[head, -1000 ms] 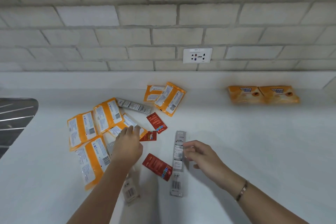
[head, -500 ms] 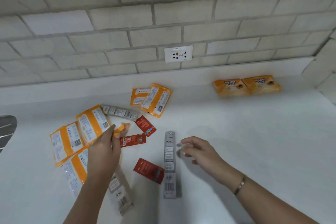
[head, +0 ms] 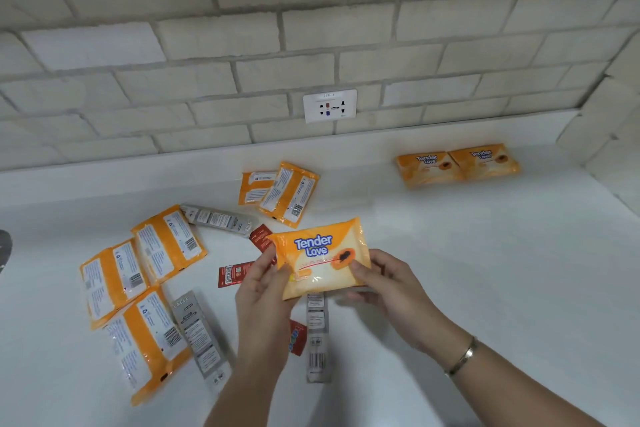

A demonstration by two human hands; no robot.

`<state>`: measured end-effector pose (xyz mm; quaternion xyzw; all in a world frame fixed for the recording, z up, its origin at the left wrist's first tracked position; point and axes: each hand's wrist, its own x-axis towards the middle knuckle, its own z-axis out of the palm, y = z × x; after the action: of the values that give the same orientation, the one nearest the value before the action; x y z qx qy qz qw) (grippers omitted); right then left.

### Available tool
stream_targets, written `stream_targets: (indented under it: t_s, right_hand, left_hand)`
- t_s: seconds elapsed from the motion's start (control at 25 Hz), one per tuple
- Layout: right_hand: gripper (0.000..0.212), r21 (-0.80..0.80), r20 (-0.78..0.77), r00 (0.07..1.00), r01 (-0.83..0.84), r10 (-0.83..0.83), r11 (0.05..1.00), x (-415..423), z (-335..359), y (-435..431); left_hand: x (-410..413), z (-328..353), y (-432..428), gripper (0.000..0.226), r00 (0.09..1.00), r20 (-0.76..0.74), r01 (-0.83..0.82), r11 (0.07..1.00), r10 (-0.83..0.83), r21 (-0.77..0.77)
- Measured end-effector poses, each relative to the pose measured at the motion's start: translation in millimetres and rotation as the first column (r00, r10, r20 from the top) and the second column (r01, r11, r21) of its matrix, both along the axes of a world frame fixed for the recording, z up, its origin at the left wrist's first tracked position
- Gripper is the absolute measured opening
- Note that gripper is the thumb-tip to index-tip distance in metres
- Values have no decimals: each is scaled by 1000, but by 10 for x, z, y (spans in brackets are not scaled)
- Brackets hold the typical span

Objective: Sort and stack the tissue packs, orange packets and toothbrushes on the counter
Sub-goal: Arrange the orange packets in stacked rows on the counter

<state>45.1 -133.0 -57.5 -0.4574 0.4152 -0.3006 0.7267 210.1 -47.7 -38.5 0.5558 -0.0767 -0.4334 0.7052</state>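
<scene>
The left hand (head: 266,291) pinched the left end of a Tender Love tissue pack (head: 322,253) and the right hand (head: 384,284) pinched its right end, above the middle of the counter (head: 467,270). Its film looked slippery, so a loose pinch could drop it on the boxed toothbrush (head: 317,333) and red sachets (head: 235,274) underneath. Two tissue packs (head: 457,165) lay near the back right corner; a careless placing could push them apart.
</scene>
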Motion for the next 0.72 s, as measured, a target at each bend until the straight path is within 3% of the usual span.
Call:
stream_targets:
  t_s: [0.16, 0.52, 0.6, 0.72]
  right_hand:
    - [18, 15, 24, 995, 96, -97, 995, -102, -103, -43]
    - [13, 81, -64, 967, 251, -246, 965, -364, -327, -260]
    - [11, 85, -139, 948, 298, -285, 951, -499, -444, -335]
    - [11, -59, -337, 882, 330, -330, 942, -798, -564, -483]
  left_hand:
    - [-68, -29, -76, 32, 998, 6, 69, 997, -69, 40]
    - [-136, -336, -429, 24, 867, 335, 254, 905, -370, 342]
    - [-246, -475, -584, 23, 825, 364, 284, 875, -432, 393]
    - [-530, -632, -875, 24, 758, 381, 348, 823, -529, 449]
